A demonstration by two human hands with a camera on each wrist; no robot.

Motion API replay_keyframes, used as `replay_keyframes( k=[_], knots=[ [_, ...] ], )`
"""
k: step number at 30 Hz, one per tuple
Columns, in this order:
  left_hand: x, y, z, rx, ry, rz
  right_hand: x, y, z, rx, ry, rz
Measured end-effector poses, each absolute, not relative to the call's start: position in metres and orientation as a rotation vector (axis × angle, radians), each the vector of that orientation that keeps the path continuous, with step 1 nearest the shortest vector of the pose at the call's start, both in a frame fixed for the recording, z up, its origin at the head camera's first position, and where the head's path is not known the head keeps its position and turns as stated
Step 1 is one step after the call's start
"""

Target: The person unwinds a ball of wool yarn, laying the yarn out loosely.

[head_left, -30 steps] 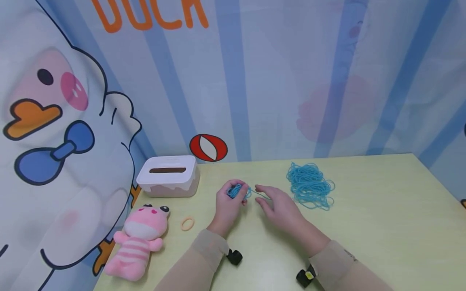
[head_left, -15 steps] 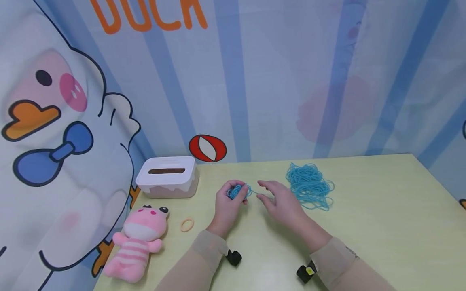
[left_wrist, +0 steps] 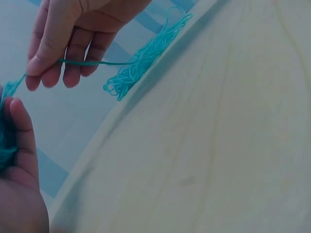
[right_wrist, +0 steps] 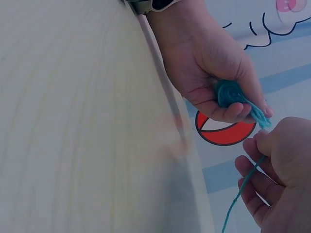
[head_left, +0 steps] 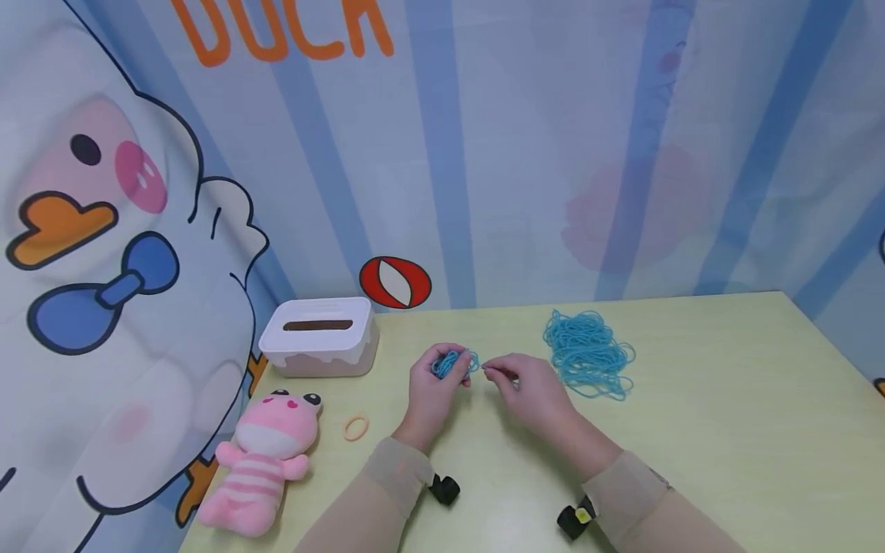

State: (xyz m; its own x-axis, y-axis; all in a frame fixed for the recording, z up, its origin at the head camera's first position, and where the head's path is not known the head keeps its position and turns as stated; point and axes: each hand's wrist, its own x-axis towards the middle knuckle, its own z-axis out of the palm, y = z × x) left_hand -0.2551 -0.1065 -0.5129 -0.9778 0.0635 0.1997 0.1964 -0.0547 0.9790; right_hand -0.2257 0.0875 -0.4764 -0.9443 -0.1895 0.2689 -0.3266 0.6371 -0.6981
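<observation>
A small bundle of blue yarn [head_left: 448, 363] sits in my left hand [head_left: 430, 392], fingers and thumb curled round it; the right wrist view shows the bundle [right_wrist: 229, 93] against the palm. Just to its right, my right hand [head_left: 535, 390] pinches the yarn strand between thumb and forefinger, close to the bundle. In the left wrist view the strand [left_wrist: 97, 63] runs from the pinch across the other fingers toward the loose heap of blue yarn [left_wrist: 146, 56]. That heap [head_left: 588, 353] lies on the table right of my right hand.
A white and beige tissue box [head_left: 318, 338] stands at the back left of the pale table [head_left: 726, 399]. In front of it lie a pink striped plush toy [head_left: 263, 461] and a small peach-coloured ring [head_left: 356, 427]. A printed curtain [head_left: 512, 153] hangs behind the table.
My right hand drew slightly away with thumb and forefinger apart, then came back leftward and now pinches the strand near the bundle. The left hand has stayed in place.
</observation>
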Motion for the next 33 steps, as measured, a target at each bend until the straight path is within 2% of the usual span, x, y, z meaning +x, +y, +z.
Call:
replay_keyframes(
  k=[10, 21, 33],
  knots=[
    [-0.260, -0.107, -0.517, -0.241, -2.099, -2.209, -0.220, 0.123, -0.457, 0.325, -2.495, 1.249],
    [-0.258, -0.106, -0.515, -0.099, -2.068, -2.191, -0.213, 0.180, -0.456, 0.232, -2.408, 1.237],
    [-0.256, -0.106, -0.512, -0.123, -1.986, -2.152, -0.204, 0.234, -0.465, 0.085, -2.595, 1.148]
  ],
)
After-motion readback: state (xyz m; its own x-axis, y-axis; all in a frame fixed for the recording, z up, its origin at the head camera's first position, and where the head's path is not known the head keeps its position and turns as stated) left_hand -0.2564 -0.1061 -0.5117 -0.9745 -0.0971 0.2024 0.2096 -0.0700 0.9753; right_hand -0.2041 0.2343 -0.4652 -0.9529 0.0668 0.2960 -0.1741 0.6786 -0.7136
